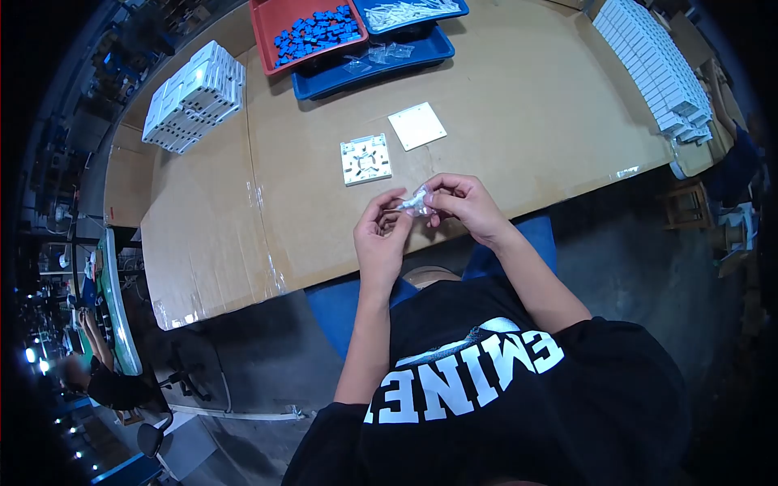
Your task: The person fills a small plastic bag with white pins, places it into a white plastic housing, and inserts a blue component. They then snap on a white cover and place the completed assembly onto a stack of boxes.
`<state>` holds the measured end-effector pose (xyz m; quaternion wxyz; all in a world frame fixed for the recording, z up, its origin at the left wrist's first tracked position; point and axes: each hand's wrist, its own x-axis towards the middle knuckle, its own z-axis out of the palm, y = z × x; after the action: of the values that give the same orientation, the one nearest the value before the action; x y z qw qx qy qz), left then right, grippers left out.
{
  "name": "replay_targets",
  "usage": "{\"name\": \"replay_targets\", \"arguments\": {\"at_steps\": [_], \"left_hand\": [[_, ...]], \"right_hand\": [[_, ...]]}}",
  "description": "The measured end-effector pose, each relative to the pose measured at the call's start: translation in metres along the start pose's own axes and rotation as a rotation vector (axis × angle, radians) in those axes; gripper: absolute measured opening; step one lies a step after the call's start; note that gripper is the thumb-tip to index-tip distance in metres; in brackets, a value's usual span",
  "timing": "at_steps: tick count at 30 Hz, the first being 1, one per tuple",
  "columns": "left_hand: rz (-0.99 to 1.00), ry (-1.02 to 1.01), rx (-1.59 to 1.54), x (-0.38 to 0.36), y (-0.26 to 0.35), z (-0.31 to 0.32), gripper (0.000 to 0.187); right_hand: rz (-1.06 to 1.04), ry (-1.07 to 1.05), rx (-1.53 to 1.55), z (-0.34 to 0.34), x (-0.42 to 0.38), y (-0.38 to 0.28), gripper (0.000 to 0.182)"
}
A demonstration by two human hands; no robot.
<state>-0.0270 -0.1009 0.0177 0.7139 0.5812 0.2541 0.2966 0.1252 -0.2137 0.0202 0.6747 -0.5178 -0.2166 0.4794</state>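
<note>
A small clear plastic bag (419, 202) with white pieces in it is held between my two hands above the table's near edge. My right hand (468, 209) pinches the bag from the right with thumb and fingers. On the other side, the fingers of my left hand (381, 233) curl round the bag's left end; the exact contact of the fingertips is hard to see. Just beyond my hands lies a square white housing (366, 159) with its inner side up, showing slots and metal-coloured parts. A flat white square plate (417, 125) lies to its right.
At the back stand a red tray (267, 57) of blue pieces, a blue tray (444, 14) of white pieces and a lower blue tray (324, 85) with clear bags. White housings are stacked left (194, 97) and right (648, 65). A person (113, 381) is at far left.
</note>
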Motion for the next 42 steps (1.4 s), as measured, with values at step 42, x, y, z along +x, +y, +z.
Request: {"name": "replay_targets", "arguments": {"at_steps": [42], "left_hand": [[-0.232, 0.059, -0.435, 0.003, -0.016, -0.007, 0.021]], "right_hand": [[0.069, -0.104, -0.025, 0.003, 0.000, 0.004, 0.015]]}}
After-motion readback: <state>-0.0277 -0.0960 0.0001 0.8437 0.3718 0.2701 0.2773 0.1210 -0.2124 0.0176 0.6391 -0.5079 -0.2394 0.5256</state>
